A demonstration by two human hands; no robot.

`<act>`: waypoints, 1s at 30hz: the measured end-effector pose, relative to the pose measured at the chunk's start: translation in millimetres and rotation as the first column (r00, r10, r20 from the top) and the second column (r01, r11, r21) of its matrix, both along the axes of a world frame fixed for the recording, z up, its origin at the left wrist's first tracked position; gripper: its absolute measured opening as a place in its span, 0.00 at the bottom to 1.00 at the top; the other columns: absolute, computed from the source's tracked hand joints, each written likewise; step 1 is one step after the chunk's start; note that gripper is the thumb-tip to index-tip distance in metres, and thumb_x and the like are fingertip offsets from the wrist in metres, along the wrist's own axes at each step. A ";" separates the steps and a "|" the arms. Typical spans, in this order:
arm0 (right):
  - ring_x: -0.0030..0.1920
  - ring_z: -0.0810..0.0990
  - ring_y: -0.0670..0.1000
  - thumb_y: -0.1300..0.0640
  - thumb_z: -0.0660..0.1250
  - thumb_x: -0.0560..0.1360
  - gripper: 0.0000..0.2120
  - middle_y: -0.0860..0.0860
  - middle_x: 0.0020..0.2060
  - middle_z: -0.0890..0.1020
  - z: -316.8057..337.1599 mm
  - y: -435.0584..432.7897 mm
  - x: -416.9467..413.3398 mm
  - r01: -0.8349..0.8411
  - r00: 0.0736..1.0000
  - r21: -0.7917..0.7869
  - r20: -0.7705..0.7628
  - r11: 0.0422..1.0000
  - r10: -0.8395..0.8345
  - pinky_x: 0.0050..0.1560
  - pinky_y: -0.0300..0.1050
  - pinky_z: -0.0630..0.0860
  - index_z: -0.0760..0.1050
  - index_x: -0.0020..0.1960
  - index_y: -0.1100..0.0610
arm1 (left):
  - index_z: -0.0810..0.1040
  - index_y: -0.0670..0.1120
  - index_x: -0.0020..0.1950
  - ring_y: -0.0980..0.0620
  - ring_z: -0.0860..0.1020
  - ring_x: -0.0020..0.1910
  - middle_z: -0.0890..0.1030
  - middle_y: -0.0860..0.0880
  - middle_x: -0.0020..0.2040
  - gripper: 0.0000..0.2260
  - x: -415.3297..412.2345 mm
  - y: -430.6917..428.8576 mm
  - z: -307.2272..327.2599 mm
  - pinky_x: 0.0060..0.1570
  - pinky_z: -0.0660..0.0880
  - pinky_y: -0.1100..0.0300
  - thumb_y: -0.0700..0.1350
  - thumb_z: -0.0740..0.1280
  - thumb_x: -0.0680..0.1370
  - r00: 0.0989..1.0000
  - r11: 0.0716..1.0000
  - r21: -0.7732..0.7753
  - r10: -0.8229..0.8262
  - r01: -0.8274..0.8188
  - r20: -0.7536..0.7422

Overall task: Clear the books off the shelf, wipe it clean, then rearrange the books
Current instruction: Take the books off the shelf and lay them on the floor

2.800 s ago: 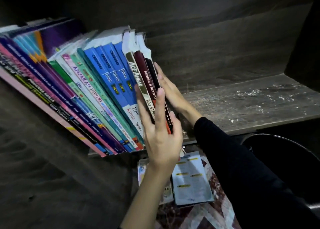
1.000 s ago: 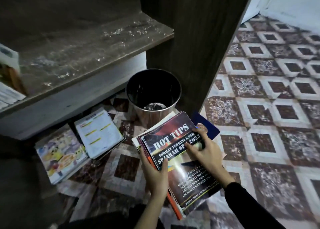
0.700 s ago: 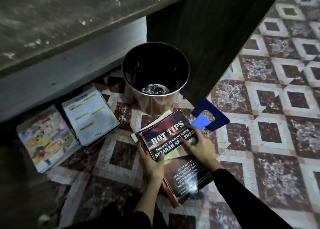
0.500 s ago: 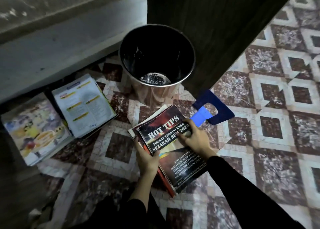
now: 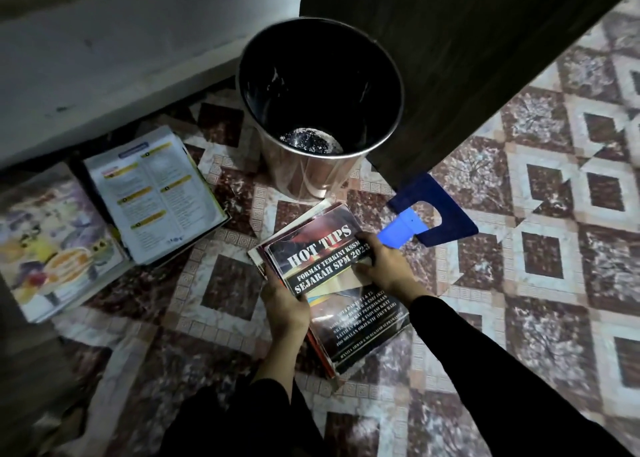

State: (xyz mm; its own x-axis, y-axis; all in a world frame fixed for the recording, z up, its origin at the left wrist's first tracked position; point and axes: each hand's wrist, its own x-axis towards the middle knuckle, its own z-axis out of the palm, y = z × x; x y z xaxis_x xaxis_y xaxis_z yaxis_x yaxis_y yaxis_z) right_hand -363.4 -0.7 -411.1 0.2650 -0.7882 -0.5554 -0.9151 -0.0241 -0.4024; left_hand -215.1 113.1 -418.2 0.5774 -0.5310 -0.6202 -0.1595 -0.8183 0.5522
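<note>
"HOT TIPS", "FORMAT TERKINI KSSM", "SEJARAH SPM 2023" on dark book cover (image 5: 313,254)

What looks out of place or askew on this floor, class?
The blue bookend lies flat on the tiles near the bin, not propping books. The white-covered book at left lies askew against the colourful book. The left hand and right hand grip the HOT TIPS book squarely.

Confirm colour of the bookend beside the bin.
The bookend is dark blue with a lighter blue tab. Head view, just right of the books.
</note>
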 end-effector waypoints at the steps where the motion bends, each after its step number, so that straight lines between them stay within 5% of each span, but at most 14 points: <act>1: 0.56 0.78 0.57 0.56 0.68 0.74 0.30 0.56 0.57 0.79 0.4 -0.3 2.0 -0.017 1.000 -0.004 -0.023 1.000 0.017 0.55 0.48 0.74 0.62 0.73 0.47 | 0.47 0.44 0.78 0.36 0.72 0.64 0.66 0.34 0.70 0.41 -0.7 -1.0 1.1 0.59 0.72 0.52 0.34 0.69 0.73 1.000 0.999 0.032 -0.021 0.021 -0.006; 6: 0.61 0.73 0.60 0.58 0.64 0.76 0.24 0.58 0.62 0.70 9.2 5.6 14.2 -0.115 0.975 -0.075 -0.197 0.991 0.098 0.56 0.54 0.74 0.64 0.71 0.55 | 0.51 0.42 0.78 0.37 0.72 0.65 0.61 0.38 0.74 0.35 -1.8 -2.7 15.1 0.56 0.74 0.50 0.37 0.66 0.75 0.994 0.985 0.129 -0.111 0.110 0.001; 10: 0.61 0.74 0.60 0.60 0.60 0.77 0.17 0.59 0.59 0.74 31.6 7.3 23.3 -0.132 0.960 -0.032 -0.255 0.991 0.120 0.57 0.54 0.74 0.69 0.65 0.60 | 0.71 0.44 0.66 0.41 0.76 0.59 0.74 0.40 0.63 0.17 1.1 -4.7 38.5 0.56 0.76 0.49 0.39 0.62 0.77 0.952 0.935 0.204 -0.303 0.289 0.040; 13: 0.58 0.78 0.58 0.57 0.61 0.77 0.14 0.57 0.58 0.78 50.1 7.2 28.6 -0.156 0.938 0.056 -0.305 0.986 0.166 0.56 0.53 0.76 0.73 0.60 0.60 | 0.76 0.41 0.59 0.42 0.78 0.56 0.79 0.41 0.58 0.12 1.2 -6.1 60.8 0.54 0.76 0.51 0.41 0.61 0.78 0.881 0.858 0.238 -0.472 0.455 0.015; 21: 0.58 0.78 0.58 0.50 0.62 0.76 0.17 0.57 0.60 0.78 119.3 3.1 47.0 -0.279 0.915 0.012 -0.299 0.960 0.270 0.57 0.51 0.75 0.74 0.60 0.58 | 0.77 0.42 0.58 0.43 0.78 0.57 0.79 0.42 0.58 0.15 30.2 -12.5 147.3 0.53 0.75 0.54 0.51 0.64 0.77 0.762 0.795 0.257 -0.603 0.550 0.235; 30: 0.56 0.78 0.59 0.52 0.62 0.77 0.14 0.57 0.58 0.79 256.5 16.4 93.5 -0.418 0.905 -0.233 -0.192 0.878 0.379 0.50 0.48 0.73 0.75 0.58 0.59 | 0.75 0.41 0.59 0.41 0.76 0.59 0.76 0.41 0.61 0.12 78.0 7.5 276.2 0.52 0.73 0.54 0.44 0.60 0.79 0.638 0.809 0.254 -0.577 0.529 0.509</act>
